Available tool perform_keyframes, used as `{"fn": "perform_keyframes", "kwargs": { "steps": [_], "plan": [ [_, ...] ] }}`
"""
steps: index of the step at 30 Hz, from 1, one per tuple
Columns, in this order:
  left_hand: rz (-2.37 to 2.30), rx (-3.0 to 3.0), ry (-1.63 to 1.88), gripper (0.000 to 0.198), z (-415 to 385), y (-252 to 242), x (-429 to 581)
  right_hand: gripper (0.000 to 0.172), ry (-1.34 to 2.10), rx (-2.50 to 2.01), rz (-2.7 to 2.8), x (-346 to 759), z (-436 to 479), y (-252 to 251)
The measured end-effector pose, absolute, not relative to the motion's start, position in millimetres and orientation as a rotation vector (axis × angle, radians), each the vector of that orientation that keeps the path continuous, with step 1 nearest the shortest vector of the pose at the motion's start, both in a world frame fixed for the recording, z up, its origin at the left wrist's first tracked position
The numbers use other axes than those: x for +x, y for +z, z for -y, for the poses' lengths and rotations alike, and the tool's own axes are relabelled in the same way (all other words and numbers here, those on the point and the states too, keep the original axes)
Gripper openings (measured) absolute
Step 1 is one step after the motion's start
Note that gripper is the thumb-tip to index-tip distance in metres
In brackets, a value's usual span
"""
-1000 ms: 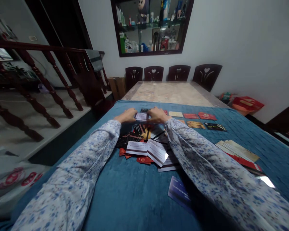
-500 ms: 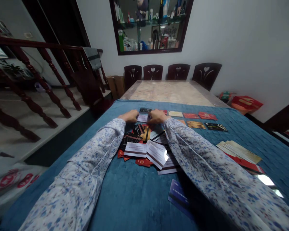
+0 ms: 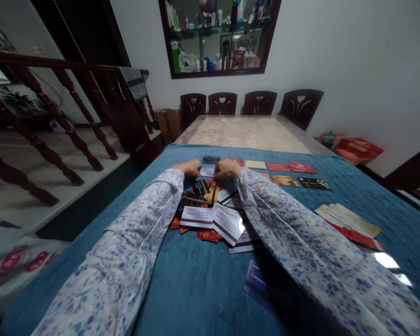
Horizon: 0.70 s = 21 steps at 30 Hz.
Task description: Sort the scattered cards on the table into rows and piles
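Both my arms, in flowered sleeves, reach out over a blue cloth (image 3: 196, 289). My left hand (image 3: 189, 167) and my right hand (image 3: 226, 169) are curled, fingertips together on a pale card (image 3: 207, 172) lying on the cloth between them. Just beyond them lies a black card (image 3: 211, 160). Between my forearms sits a loose pile of cards (image 3: 213, 212), black, white and red, with two white ones on top.
A row of red, cream, gold and black cards (image 3: 290, 173) runs to the right of my hands. A stack of cards (image 3: 350, 224) lies at the right, and a blue card (image 3: 257, 280) near me. Bare marble tabletop (image 3: 245, 133) and dark chairs (image 3: 259, 102) stand beyond. A stair railing (image 3: 56, 121) is at the left.
My hands have lowered the pale card from a little above the cloth down onto it. They have drawn slightly closer together.
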<state>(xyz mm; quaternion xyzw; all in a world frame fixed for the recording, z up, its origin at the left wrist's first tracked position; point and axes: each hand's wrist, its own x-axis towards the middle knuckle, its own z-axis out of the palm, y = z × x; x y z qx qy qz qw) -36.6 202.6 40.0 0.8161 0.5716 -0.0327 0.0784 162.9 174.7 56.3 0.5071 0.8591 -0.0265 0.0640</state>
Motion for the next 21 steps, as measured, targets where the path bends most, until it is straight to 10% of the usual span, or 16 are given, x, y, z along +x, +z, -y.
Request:
{"fn": "perform_keyframes", "kwargs": {
  "steps": [21],
  "plan": [
    [-1.852,2.439,0.003,0.020,-167.2,42.7,-31.9,0.048,-0.124,1.569,-2.546,162.0,-172.7,59.4]
  ]
}}
